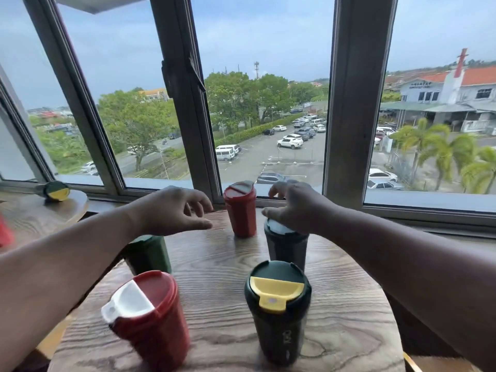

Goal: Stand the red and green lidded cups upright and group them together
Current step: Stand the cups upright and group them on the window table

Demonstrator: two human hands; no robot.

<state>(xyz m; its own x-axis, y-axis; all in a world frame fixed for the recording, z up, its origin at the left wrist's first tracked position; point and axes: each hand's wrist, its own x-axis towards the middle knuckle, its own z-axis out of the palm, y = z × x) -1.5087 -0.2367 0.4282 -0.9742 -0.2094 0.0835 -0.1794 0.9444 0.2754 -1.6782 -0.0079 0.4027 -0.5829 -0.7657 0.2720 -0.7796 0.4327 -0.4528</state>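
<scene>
Five upright cups [241, 210] on round table [349, 304] — sixth cup [57, 191] on neighbouring table [40, 213].

Five lidded cups [277, 312] upright on the table; two red, three green.

Small marks on the near green cup [277, 312] are unreadable; nothing else is legible.
</scene>
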